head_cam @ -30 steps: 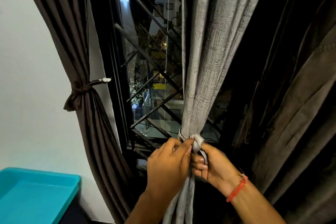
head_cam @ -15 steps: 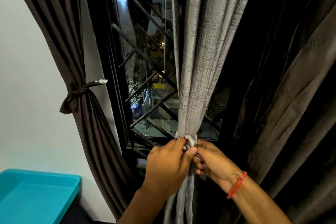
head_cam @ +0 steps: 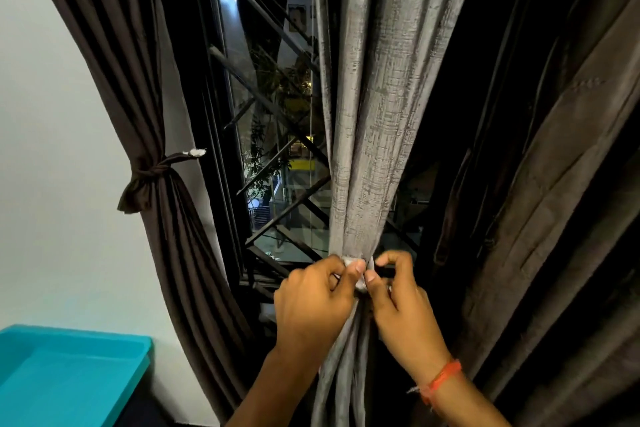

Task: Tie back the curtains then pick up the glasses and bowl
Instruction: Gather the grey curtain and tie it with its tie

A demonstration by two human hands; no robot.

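Fabric of the grey curtain [head_cam: 374, 114] is being gathered into one narrow bunch in front of the window grille [head_cam: 270, 104], and its waist is being cinched by a pale tie [head_cam: 360, 263] of the same soft cloth. The tie is being pinched from both sides: the left hand [head_cam: 311, 302] is being held curled against it with the thumb pressed on the knot, and the right hand [head_cam: 398, 298] is being held just beside it, finger and thumb nipped on the tie's free end, so the two hands are almost touching. The cloth is judged to be light, limp and somewhat slick, so a knot in it is likely to slip unless it is being drawn tight close to the bunch; hold is best taken on the tie's ends right at the knot, not on the hanging folds below. Left of the grille, a brown curtain [head_cam: 114, 55] is already being held back by its own tie [head_cam: 156, 170]. Below that, a turquoise tray [head_cam: 69, 367] is being shown at the frame's corner. Right of the grille, dark drapes [head_cam: 554, 184] are hanging loose. Glasses and bowl are not being shown.
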